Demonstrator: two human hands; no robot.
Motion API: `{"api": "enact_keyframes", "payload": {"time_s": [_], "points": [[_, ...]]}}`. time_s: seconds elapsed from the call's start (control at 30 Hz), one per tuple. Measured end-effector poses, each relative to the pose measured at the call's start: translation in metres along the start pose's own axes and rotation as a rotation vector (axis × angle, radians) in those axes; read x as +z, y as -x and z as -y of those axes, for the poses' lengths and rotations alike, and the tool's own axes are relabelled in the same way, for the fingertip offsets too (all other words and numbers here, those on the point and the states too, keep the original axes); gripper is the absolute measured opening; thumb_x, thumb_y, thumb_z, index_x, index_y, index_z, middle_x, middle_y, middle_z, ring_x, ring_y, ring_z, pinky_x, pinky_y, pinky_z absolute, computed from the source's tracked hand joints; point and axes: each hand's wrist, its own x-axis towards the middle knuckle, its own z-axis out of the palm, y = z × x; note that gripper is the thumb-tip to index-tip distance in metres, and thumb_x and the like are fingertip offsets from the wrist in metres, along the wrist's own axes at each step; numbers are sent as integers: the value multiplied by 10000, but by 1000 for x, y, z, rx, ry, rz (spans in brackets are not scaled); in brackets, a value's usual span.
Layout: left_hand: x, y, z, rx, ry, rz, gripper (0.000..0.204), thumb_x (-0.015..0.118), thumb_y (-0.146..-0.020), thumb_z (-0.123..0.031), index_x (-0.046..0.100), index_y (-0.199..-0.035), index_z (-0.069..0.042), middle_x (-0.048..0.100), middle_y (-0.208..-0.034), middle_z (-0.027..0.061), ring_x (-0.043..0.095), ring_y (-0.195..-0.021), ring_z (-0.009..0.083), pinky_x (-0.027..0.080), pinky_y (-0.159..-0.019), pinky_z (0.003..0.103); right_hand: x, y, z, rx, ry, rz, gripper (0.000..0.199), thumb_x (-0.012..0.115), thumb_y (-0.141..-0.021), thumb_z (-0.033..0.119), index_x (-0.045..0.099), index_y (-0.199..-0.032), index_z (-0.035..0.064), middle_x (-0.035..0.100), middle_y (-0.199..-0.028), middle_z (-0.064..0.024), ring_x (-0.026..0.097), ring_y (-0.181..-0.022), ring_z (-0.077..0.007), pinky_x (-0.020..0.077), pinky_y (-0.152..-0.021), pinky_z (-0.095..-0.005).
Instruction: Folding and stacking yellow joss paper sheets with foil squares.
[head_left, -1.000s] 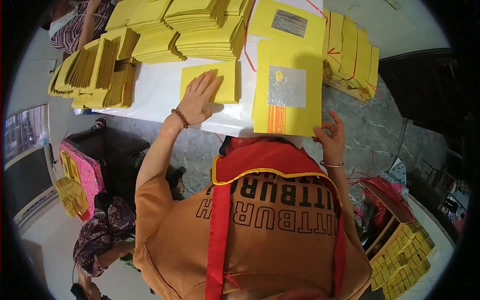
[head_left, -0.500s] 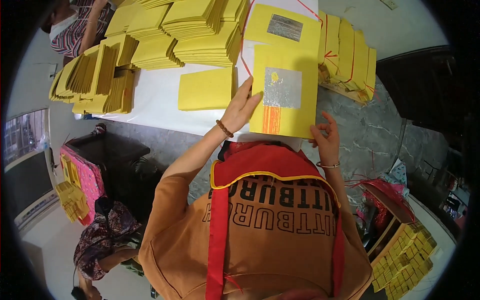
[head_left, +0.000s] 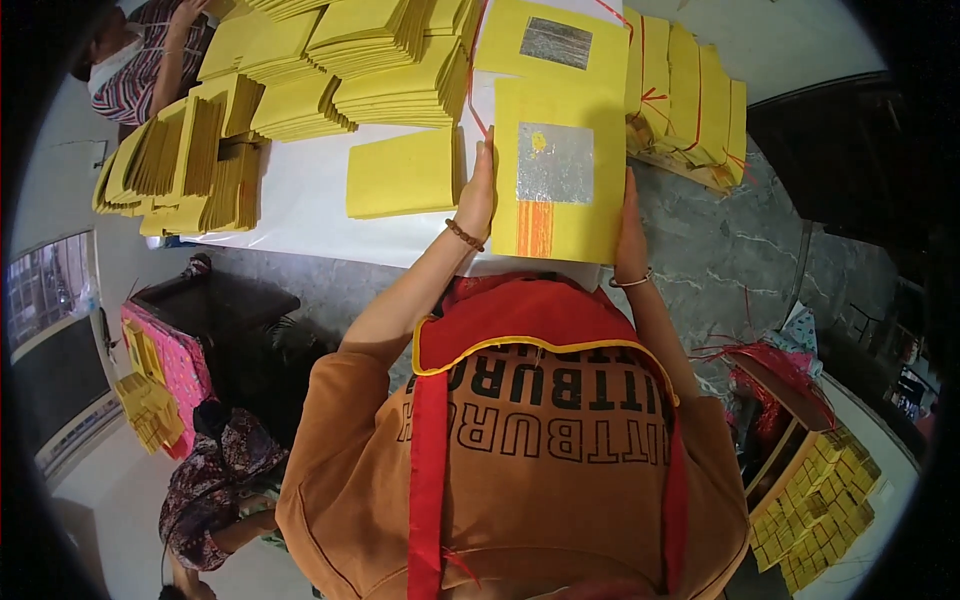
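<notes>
A stack of yellow paper sheets point(head_left: 560, 100) lies in front of me on the white-covered table, its top sheet bearing a silver foil square point(head_left: 555, 165) and an orange striped patch point(head_left: 534, 229). My left hand point(head_left: 479, 192) is pressed flat along the stack's left edge, fingers straight and pointing away from me. Along the right edge my right hand point(head_left: 630, 228) stands the same way, palm inward. Neither hand's fingers curl round the paper. Beyond lies another yellow sheet with a dark silver patch point(head_left: 556, 43). A red string point(head_left: 471, 85) runs down past my left fingertips.
A folded yellow paper bundle point(head_left: 402, 176) lies left of my hand, with several piled bundles point(head_left: 385, 90) behind it. Red-tied yellow stacks point(head_left: 690, 90) stand at the right. One person point(head_left: 150, 65) is at the far left, another point(head_left: 220, 470) at the lower left.
My left hand has straightened from lying over the stack's corner to flat against its left edge. My right hand has moved up from the lower corner and flattened against the right edge.
</notes>
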Motion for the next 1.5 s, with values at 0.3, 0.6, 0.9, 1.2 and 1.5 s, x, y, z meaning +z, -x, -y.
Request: {"api": "enact_keyframes", "payload": {"time_s": [0.3,0.6,0.9,1.2,1.5], "points": [[4,1,-7,1,-127,-35,693,185,-937,-534,97,-1422,-46,97,-1484,107,78,-1368,194,84,-1100,296,11,3,5,-65,1,-32,624,272,-955,417,147,-1404,1,140,-1474,-121,135,-1356,-233,123,-1087,-328],[8,50,-69,721,-1224,194,457,646,-766,-234,528,-1158,-31,506,-1142,140,480,-973,286,368,-824,369,-7,11,57,-467,933,234,293,597,-793,220,601,-1071,128,527,-1239,-30,299,-1310,-270,194,-1043,-422],[9,69,-65,774,-1500,487,444,662,-724,-198,557,-1125,-42,559,-1043,103,523,-885,245,425,-746,337,-2,9,42,-425,573,225,108,613,-783,148,648,-860,80,590,-1138,-55,314,-1288,-325,216,-1057,-422],[10,66,-72,877,-1512,516,345,660,-719,-196,583,-1024,-53,572,-971,59,530,-886,203,432,-727,300,-7,4,40,-351,490,259,305,421,-908,193,661,-816,31,589,-1140,-73,303,-1284,-300,210,-1055,-394],[8,59,-65,763,-1328,504,134,611,-770,-156,598,-835,-40,581,-809,75,544,-770,251,461,-680,357,-8,2,38,-292,355,250,452,298,-953,280,657,-825,37,591,-1137,-90,277,-1292,-275,175,-1067,-377]]}}
